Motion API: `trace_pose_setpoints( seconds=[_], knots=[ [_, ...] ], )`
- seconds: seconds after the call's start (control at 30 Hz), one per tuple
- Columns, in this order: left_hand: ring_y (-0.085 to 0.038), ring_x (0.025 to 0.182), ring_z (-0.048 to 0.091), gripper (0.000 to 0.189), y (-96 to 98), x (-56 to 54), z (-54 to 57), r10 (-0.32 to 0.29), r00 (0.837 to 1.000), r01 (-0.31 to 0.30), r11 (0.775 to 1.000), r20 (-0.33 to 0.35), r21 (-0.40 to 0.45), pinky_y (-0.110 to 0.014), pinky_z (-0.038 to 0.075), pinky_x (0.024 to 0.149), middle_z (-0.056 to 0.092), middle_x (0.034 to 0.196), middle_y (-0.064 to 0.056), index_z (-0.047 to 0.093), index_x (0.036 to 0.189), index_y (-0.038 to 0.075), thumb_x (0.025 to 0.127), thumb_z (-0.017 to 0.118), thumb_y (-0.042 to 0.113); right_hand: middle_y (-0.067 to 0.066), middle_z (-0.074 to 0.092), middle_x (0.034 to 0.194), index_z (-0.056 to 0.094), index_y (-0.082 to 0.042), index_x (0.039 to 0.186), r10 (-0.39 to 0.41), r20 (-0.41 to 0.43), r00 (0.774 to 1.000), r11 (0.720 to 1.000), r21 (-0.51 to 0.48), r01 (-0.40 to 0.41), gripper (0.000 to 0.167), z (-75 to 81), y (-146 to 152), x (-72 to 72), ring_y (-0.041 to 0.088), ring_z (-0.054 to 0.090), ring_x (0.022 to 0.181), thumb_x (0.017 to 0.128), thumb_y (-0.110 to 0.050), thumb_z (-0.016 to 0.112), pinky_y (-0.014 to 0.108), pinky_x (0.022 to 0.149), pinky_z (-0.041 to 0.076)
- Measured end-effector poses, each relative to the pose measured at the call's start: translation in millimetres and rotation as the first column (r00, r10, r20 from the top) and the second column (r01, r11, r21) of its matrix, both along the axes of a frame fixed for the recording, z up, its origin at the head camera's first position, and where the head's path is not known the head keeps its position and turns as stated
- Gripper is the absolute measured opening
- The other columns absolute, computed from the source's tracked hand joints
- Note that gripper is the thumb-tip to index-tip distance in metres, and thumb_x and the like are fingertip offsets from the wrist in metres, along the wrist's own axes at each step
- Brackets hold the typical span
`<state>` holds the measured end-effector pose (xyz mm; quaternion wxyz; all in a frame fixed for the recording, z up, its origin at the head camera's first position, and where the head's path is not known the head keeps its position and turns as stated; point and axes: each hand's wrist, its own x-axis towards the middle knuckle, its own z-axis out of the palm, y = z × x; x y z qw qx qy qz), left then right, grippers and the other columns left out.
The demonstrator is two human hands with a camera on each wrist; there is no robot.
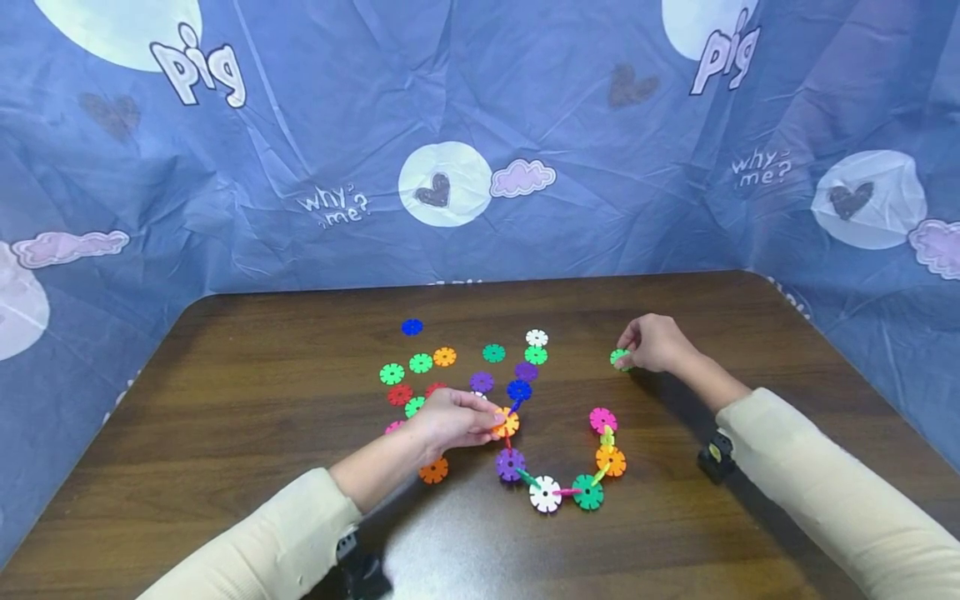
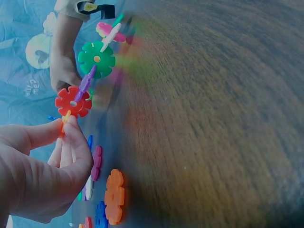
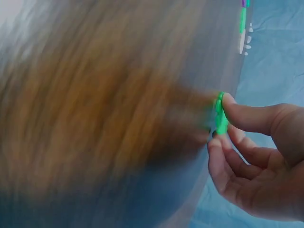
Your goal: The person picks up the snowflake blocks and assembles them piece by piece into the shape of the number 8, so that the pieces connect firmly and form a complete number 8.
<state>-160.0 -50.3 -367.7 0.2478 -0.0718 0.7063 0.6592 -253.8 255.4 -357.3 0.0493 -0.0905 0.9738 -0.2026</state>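
A chain of slotted plastic discs is curved in a U toward the near side of the brown, wood-grained tabletop; whether it is supported along its whole length cannot be told. Near one end, an orange disc is pinched between the thumb and forefinger of the left hand. Well apart, past the chain's other end, a light green disc is pinched by its rim between the thumb and fingertips of the right hand. The discs seem very light and fairly stiff, with smooth faces that may slip a little, so they are probably best taken by the notched edge, close to a joint. The chain is likely loose and easily twisted, since its discs are slotted crosswise, shown alternately face-on and edge-on. Round, petal-like loose discs with small centre holes are scattered beyond the left hand, and the scene is enclosed by a creased, printed blue backdrop.
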Motion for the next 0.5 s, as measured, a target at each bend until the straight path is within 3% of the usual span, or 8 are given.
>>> trace_pose_setpoints(
  seconds=[0.23,0.5],
  knots=[
    [-0.007,0.061,0.063,0.018,-0.3,0.4,0.0,-0.006,1.000,0.006,1.000,0.005,0.007,-0.023,0.059,0.070,0.071,0.075,-0.001,0.068,0.102,-0.008,0.086,0.067,0.000,0.006,0.072,0.074,0.072,0.004,0.092,-0.025,0.200,0.979,0.980,-0.188,0.064,0.021,1.5,-7.4,3.3,0.007,0.065,0.058,0.077,-0.009,0.079,0.025,0.058,0.057],
    [-0.007,0.062,0.064,0.019,-0.2,0.6,0.6,-0.005,1.000,0.005,1.000,0.003,0.008,-0.023,0.059,0.070,0.071,0.076,-0.001,0.068,0.103,-0.008,0.086,0.068,0.001,0.011,0.074,0.076,0.070,0.012,0.096,0.045,0.318,0.947,0.925,-0.372,0.081,0.022,4.0,-31.9,11.4,0.008,0.068,0.059,0.080,-0.002,0.075,0.030,0.063,0.061]
  ],
)
